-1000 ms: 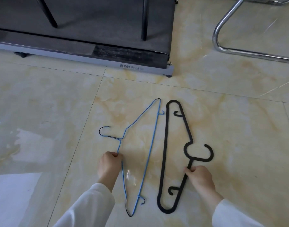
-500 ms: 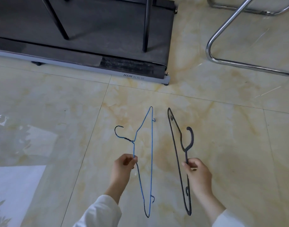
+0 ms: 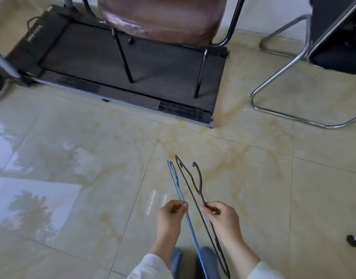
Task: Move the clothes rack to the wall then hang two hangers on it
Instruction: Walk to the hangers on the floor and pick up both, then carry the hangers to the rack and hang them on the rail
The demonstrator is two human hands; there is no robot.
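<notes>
My left hand (image 3: 170, 217) pinches a thin blue wire hanger (image 3: 176, 183), which I see edge-on, its far end pointing away above the floor. My right hand (image 3: 221, 218) grips a black plastic hanger (image 3: 190, 178) at its neck, just below the hook. Both hangers are lifted off the tiles and lie side by side, close together. No clothes rack is clearly in view.
A black treadmill (image 3: 88, 53) lies ahead with a brown-seated chair (image 3: 161, 15) standing on its belt. A chrome-framed black chair (image 3: 290, 63) stands at the right. A small black caster (image 3: 353, 240) shows at the right edge. Glossy beige tiles (image 3: 72, 158) cover the floor.
Both hangers have gone from lying flat on the floor to held up in my hands. My view has risen and tilted up, bringing the chair seats and treadmill into sight.
</notes>
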